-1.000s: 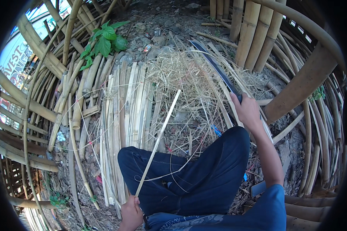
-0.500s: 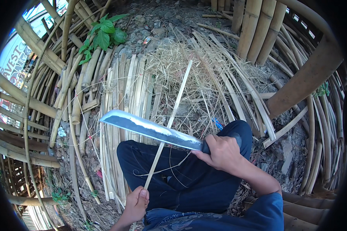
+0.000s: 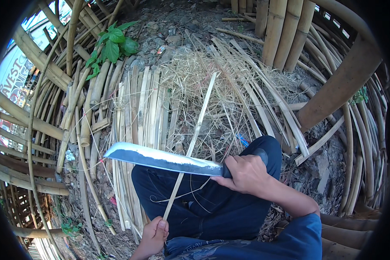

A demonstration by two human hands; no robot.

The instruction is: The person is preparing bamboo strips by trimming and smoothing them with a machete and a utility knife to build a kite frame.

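Observation:
My right hand (image 3: 248,174) is closed round the dark handle of a machete (image 3: 164,160), whose long, broad blade reaches out to the left over my lap. In my left hand (image 3: 154,236), down near my waist, is the lower end of a thin bamboo strip (image 3: 201,115). The strip slants up and away from me, its far end over the shavings. It passes beneath the blade, which crosses it about midway and appears to rest against it. A thin curled sliver (image 3: 190,194) hangs beside the strip over my dark trousers.
A heap of pale shavings (image 3: 195,73) lies ahead of me. Split bamboo strips (image 3: 149,112) are laid out to the left, and more strips (image 3: 264,91) lie to the right. A thick bamboo post (image 3: 342,84) leans at the right. Bamboo poles (image 3: 34,123) form a fence at the left.
The blade has slid slightly down the strip toward me and a little left. The left hand has shifted slightly downward, still gripping the strip. The view has tilted a little.

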